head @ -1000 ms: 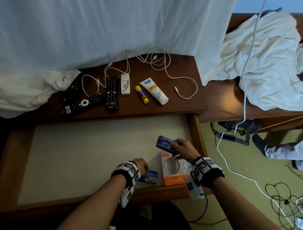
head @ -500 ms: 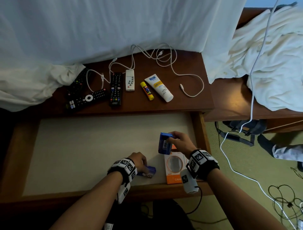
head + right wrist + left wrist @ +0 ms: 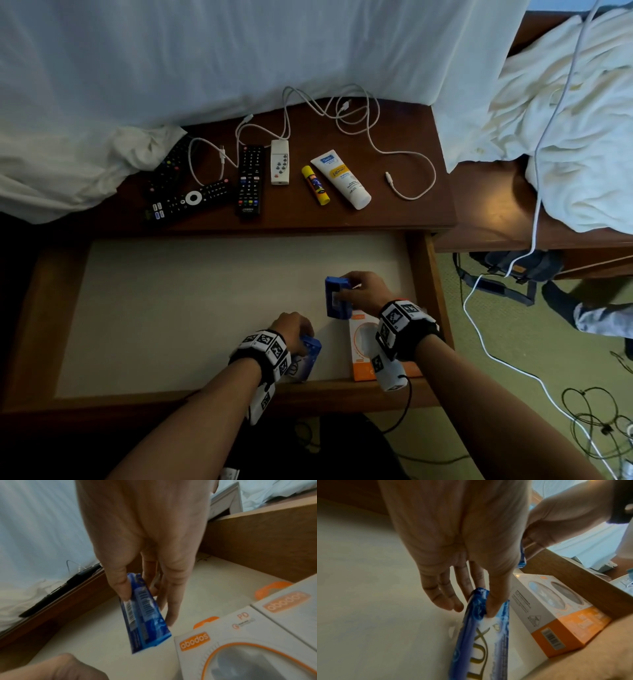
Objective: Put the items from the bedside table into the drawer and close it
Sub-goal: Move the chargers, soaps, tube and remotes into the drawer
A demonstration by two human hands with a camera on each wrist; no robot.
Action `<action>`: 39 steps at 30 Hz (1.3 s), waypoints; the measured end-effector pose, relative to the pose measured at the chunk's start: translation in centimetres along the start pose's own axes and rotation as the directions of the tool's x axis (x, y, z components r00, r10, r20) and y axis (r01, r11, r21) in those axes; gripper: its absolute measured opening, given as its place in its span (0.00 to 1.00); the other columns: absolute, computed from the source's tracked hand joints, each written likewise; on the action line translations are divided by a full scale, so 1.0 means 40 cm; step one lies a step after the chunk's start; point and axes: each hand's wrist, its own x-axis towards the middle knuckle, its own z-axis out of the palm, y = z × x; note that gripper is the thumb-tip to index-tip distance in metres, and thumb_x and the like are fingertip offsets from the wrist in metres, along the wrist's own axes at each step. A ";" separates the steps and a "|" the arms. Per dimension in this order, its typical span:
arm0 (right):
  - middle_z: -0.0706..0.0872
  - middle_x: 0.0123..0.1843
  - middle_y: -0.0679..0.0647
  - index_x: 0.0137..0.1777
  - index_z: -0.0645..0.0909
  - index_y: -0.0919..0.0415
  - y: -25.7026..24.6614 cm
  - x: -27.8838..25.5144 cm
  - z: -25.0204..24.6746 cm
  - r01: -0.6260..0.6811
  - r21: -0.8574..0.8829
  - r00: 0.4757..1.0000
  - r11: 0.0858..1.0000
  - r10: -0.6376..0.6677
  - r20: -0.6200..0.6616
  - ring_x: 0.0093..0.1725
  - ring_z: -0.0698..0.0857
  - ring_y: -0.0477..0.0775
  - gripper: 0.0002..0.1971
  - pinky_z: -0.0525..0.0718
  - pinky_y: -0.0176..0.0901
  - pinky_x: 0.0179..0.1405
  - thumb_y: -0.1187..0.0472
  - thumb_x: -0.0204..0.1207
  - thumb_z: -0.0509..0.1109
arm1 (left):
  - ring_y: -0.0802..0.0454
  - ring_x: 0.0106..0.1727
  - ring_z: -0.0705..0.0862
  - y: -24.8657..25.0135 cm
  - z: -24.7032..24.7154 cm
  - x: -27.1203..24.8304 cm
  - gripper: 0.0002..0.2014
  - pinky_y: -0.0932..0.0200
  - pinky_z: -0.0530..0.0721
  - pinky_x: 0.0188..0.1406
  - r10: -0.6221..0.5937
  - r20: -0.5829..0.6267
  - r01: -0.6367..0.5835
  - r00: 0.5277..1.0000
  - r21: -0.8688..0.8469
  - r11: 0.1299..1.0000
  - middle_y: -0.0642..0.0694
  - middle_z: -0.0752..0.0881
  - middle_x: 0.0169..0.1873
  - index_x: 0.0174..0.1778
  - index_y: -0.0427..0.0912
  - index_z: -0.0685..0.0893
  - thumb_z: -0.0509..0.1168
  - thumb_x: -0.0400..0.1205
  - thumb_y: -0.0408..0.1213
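**A:** How far along are we?

**B:** Early, I'd say. From my seat I see the drawer (image 3: pixel 416 260) pulled wide open, and only a few things are in it. An orange charger box (image 3: pixel 359 356) lies flat in the near right corner. My left hand (image 3: pixel 291 330) pinches one blue soap pack (image 3: pixel 481 635) by its end, the pack low at the drawer's near edge, just beside the box. My right hand (image 3: pixel 364 291) grips a second soap pack (image 3: pixel 337 296), fingers and thumb round it, held on end a little above the liner, just past the box.

**A:** Are they set down?

**B:** The left one looks to be touching the liner; I can't tell for sure. The right one isn't down yet.

**A:** And what's left?

**B:** Most of it. On the table (image 3: pixel 404 216) there are three black remotes (image 3: pixel 250 180), a small white remote (image 3: pixel 280 162), a yellow glue stick (image 3: pixel 315 185), a white tube (image 3: pixel 340 178) and white cables (image 3: pixel 342 113). All of that goes in, then the drawer must be closed.

**A:** How do the packs look?

**B:** Glossy blue wrappers, flat and rectangular. The left reads "LUX" in gold on white; the right shows a barcode along one narrow side.
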 end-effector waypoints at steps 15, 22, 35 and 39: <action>0.85 0.49 0.60 0.38 0.86 0.64 0.018 0.013 0.043 0.187 -0.234 0.980 0.954 -0.199 -0.027 0.49 0.83 0.59 0.05 0.73 0.35 0.40 0.62 0.71 0.76 | 0.42 0.70 0.80 0.016 0.057 -0.010 0.28 0.53 0.78 0.70 0.030 -0.049 -0.025 0.998 0.101 0.995 0.40 0.80 0.71 0.73 0.46 0.79 0.64 0.78 0.20; 0.85 0.60 0.63 0.68 0.75 0.61 0.029 0.037 0.060 0.225 -0.294 0.974 0.929 -0.205 0.099 0.58 0.84 0.62 0.26 0.77 0.39 0.52 0.67 0.71 0.77 | 0.38 0.61 0.84 -0.008 0.064 -0.029 0.16 0.55 0.82 0.54 -0.050 -0.100 0.063 0.994 0.129 0.990 0.37 0.85 0.59 0.61 0.39 0.85 0.70 0.76 0.31; 0.78 0.70 0.62 0.76 0.68 0.60 0.041 0.082 0.109 0.269 -0.710 0.961 0.651 -0.136 0.240 0.69 0.75 0.66 0.28 0.77 0.58 0.64 0.59 0.77 0.70 | 0.37 0.57 0.85 -0.027 0.095 -0.036 0.11 0.50 0.85 0.56 -0.181 -0.119 0.205 0.976 0.239 0.949 0.35 0.84 0.57 0.55 0.35 0.85 0.70 0.79 0.35; 0.82 0.67 0.62 0.77 0.61 0.59 0.036 0.090 0.127 0.182 -0.753 0.983 0.632 -0.111 0.145 0.65 0.80 0.65 0.33 0.71 0.60 0.67 0.49 0.76 0.69 | 0.37 0.58 0.85 -0.031 0.087 -0.028 0.15 0.50 0.85 0.58 -0.205 -0.120 0.227 0.971 0.213 0.950 0.36 0.84 0.58 0.58 0.37 0.87 0.74 0.75 0.35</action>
